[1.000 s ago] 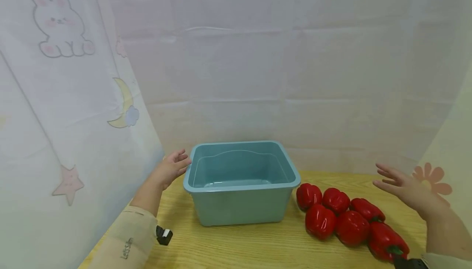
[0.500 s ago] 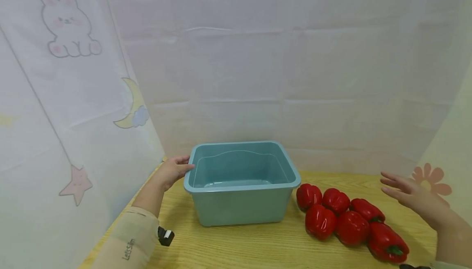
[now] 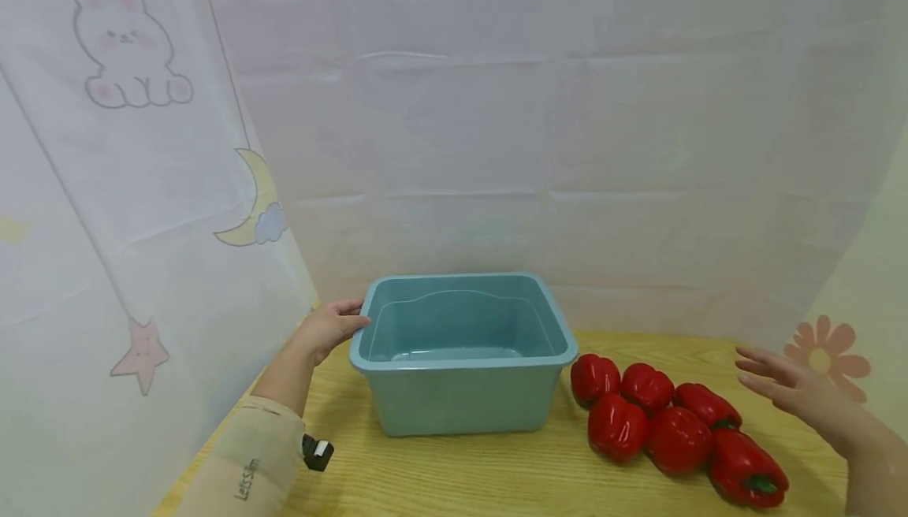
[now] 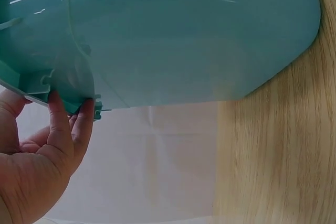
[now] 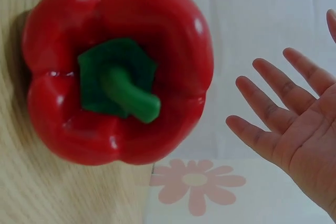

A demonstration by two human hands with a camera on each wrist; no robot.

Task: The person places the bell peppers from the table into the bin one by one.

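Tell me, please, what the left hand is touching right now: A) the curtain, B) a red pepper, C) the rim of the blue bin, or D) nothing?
C: the left hand has its fingers on the left rim of the blue bin, as the left wrist view confirms.

Bin (image 3: 461, 399): plain teal-blue plastic. Peppers (image 3: 677, 438): glossy red, six in number, green stems. Surface (image 3: 496, 477): pale yellow wood grain. Curtain (image 3: 128, 186): white, printed with a pink-cheeked rabbit, yellow moon, pink star; an orange-pink flower at right. Sleeve (image 3: 244, 470): beige, dark lettering.
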